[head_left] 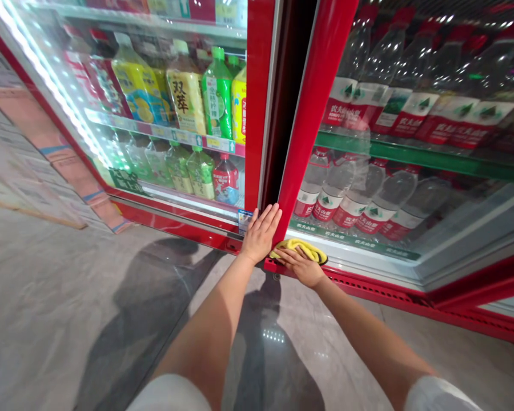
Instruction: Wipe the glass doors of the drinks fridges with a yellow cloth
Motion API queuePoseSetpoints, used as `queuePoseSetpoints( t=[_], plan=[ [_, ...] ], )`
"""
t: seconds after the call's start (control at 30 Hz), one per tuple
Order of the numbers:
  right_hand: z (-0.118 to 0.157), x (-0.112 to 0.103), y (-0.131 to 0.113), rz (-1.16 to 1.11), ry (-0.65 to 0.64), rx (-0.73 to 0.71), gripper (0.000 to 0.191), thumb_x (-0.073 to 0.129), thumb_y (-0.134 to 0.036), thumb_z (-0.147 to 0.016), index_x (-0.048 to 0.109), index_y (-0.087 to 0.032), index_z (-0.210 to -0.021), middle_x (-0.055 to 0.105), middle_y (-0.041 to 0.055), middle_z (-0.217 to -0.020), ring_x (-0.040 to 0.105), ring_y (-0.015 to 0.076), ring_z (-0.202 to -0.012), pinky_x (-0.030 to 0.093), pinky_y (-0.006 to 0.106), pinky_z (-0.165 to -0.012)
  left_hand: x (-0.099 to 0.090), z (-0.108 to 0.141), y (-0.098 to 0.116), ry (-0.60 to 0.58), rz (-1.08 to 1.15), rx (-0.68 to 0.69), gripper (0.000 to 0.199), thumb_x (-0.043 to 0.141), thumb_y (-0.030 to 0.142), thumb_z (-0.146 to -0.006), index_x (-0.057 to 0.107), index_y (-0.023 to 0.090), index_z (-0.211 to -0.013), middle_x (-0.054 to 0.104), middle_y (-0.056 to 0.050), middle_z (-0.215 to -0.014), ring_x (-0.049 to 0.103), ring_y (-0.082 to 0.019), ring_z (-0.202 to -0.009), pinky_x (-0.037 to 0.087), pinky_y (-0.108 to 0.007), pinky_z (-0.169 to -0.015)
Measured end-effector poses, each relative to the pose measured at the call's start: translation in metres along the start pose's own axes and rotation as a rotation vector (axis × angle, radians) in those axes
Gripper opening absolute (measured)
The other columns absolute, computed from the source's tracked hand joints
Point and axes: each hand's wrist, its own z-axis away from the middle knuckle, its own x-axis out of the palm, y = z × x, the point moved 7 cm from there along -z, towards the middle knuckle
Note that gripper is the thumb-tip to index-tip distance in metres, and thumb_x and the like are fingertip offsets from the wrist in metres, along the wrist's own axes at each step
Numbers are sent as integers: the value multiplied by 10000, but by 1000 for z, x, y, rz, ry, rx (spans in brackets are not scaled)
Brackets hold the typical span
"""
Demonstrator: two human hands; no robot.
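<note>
Right hand [302, 266] partly hides yellow cloth [312, 249]; left hand [261, 234], palm hidden

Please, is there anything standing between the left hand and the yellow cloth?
Nothing visible stands between the left hand and the yellow cloth, near the foot of the red frame. The right hand lies on the cloth, partly covering it.
</note>
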Motion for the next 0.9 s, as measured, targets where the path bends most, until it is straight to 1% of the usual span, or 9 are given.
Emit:
queuePoseSetpoints(
  t=[0.13, 0.2, 0.33, 0.43, 0.5, 0.63, 0.7, 0.8, 0.9],
  plan=[
    [50, -1, 15, 9, 51, -15, 542, 389, -69, -953, 596, -220, -1431, 532, -6, -1564, 401, 120, -1474, 285, 322, -1243, -5, -1, -2, -7, 8, 0, 789, 382, 21, -907, 173, 194, -1648, 331, -98, -1670, 254, -213, -1571, 174, -514, -1313],
    [58, -5, 19, 11, 70, -16, 552, 374, -51, -939, 634, -233, -1390, 562, -21, -1537, 361, 106, -1500, 258, 284, -1241, -7, -2, -3, -11, 3, 0, 774, 370, 18, -915, 190, 201, -1645, 340, -93, -1666, 251, -212, -1571, 170, -518, -1314],
    [19, -28, 24, 16, 84, 25, 560, 379, -100, -968, 554, -253, -1477, 479, -18, -1603, 311, 140, -1532, 166, 356, -1283, -7, -5, -3, 15, -19, -2, 745, 363, 24, -932, 200, 185, -1641, 364, -99, -1655, 246, -208, -1572, 183, -513, -1311],
    [-12, -48, 37, 31, 107, 217, 622, 440, -151, -977, 413, -321, -1574, 397, -12, -1651, 310, 190, -1536, 115, 439, -1293, -5, -6, -2, 37, -25, -1, 736, 373, 36, -942, 186, 164, -1642, 366, -115, -1650, 247, -203, -1571, 189, -501, -1310],
    [-14, -51, 39, 35, 114, 272, 668, 463, -142, -959, 374, -336, -1592, 389, -3, -1655, 321, 213, -1530, 136, 466, -1283, -6, -6, -1, 42, -31, 13, 729, 371, 34, -942, 196, 157, -1639, 371, -120, -1648, 245, -202, -1571, 192, -497, -1310],
    [5, -31, 21, 11, 46, 82, 674, 445, -94, -919, 437, -301, -1561, 459, 2, -1618, 432, 182, -1449, 291, 409, -1229, -9, -5, -1, 24, -42, 43, 714, 355, 29, -940, 238, 169, -1630, 384, -114, -1643, 246, -204, -1569, 207, -496, -1305],
    [15, -27, 21, 18, 21, 36, 650, 442, -107, -927, 460, -300, -1547, 465, -10, -1614, 448, 172, -1433, 302, 390, -1223, -8, -4, -2, 16, -40, 43, 723, 355, 27, -939, 224, 174, -1635, 377, -118, -1647, 254, -207, -1567, 214, -498, -1302],
    [32, -39, 42, 77, 59, 166, 627, 456, -167, -964, 425, -329, -1569, 445, -25, -1623, 401, 195, -1467, 184, 406, -1266, -6, -4, -2, 33, -36, 44, 761, 375, 20, -929, 168, 173, -1646, 357, -132, -1655, 268, -219, -1563, 213, -510, -1301],
    [64, -52, 59, 137, 114, 270, 630, 474, -192, -977, 397, -357, -1579, 496, -41, -1584, 398, 208, -1457, 96, 401, -1273, -2, -6, 1, 72, -32, 50, 803, 401, 15, -920, 115, 179, -1652, 349, -137, -1659, 273, -227, -1563, 197, -522, -1304]
  ],
)
